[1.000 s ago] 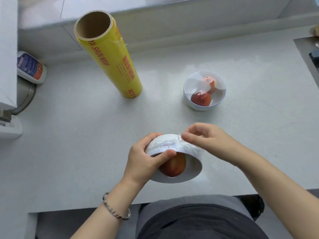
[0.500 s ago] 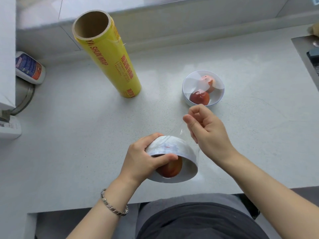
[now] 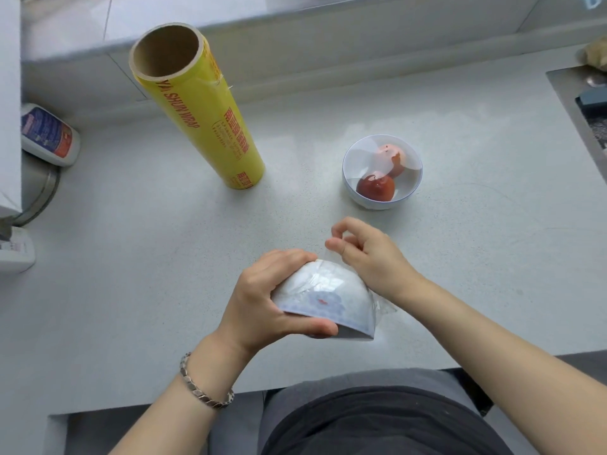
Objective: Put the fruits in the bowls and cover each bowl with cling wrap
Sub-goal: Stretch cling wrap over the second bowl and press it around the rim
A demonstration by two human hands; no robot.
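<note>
Far left: a labelled bottle [image 3: 49, 136] lies at the desk [image 3: 147, 257] edge. Beside it, further in, the yellow cling wrap roll [image 3: 197, 106] stands on end, apart from both bowls.

Centre, near edge: left grip [image 3: 266, 297] clenched around the near bowl [image 3: 335, 300], thumb on the rim nearest the person, fingers over the far side. The bowl is tipped steeply, underside up, mouth turned down and toward the person; contents not visible. Cannot tell if it touches the desk. A loose cling film sheet [image 3: 383, 306] drapes over the bowl's underside and hangs off its right side.

Right grip [image 3: 368, 254] sits just behind the bowl's far right, fingers curled, pinching the film's edge.

Further right and back: far bowl [image 3: 371, 203] upright on the desk, two fruits [image 3: 375, 187] inside, film stretched across its mouth.
</note>
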